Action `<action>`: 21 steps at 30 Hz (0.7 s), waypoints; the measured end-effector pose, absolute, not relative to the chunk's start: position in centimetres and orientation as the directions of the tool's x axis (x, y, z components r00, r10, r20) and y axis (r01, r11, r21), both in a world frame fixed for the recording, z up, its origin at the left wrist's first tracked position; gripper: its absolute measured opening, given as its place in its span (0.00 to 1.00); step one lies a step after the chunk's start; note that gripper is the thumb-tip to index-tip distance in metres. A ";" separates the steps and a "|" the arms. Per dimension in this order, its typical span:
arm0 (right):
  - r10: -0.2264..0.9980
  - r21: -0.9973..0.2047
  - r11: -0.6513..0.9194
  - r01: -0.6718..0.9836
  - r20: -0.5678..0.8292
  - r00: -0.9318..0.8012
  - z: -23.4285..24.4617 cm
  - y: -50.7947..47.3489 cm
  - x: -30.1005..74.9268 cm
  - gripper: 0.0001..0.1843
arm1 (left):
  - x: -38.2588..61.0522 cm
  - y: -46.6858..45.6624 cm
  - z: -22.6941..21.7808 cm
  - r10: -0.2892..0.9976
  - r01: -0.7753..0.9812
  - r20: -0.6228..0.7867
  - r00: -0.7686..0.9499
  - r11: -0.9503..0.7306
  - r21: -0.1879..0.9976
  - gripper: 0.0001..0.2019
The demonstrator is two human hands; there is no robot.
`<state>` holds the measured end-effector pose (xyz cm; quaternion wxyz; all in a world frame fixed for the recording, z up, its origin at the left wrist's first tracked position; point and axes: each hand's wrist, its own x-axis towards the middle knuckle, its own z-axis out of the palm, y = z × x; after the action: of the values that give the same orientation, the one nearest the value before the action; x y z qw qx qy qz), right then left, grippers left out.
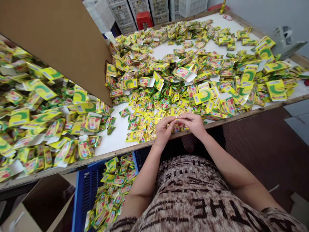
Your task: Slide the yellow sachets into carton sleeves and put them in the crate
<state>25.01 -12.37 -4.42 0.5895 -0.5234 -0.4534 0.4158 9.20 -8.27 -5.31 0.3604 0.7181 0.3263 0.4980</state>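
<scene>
My left hand and my right hand meet at the fingertips over the table's front edge. Both are closed in a pinch. A tiny yellowish bit shows between the fingertips, too small to name. Under and around them lie small yellow-green sachets with a red print, heaped on the white tabletop. Behind the sachets, small yellow-green cartons are piled, several with white flaps open.
An upright cardboard sheet divides the table at left, with more cartons beyond it. Below the edge, a blue crate holds sachets. A wooden rim borders the table. A red stool and stacked crates stand behind.
</scene>
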 end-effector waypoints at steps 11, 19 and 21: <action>0.946 -0.640 -0.009 0.768 0.244 0.214 -5.7 -6.7 27.3 0.10 | 8.4 -7.9 -6.6 0.654 0.190 0.527 0.542 -0.707 0.681 0.15; 0.946 -0.423 -0.178 0.888 0.174 0.273 -4.7 -3.9 28.7 0.18 | 4.4 -10.9 -4.5 0.887 0.132 0.428 0.170 -0.451 0.883 0.13; 0.937 -0.551 -0.081 0.831 0.241 0.251 -3.8 -3.8 29.0 0.17 | -0.5 -12.9 -4.6 0.952 0.150 0.291 -0.095 -0.276 0.949 0.12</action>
<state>28.98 -3.79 -3.78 0.3046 -0.7300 -0.6056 0.0875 -0.52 -12.93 -4.61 0.3582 0.5696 0.4836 0.5598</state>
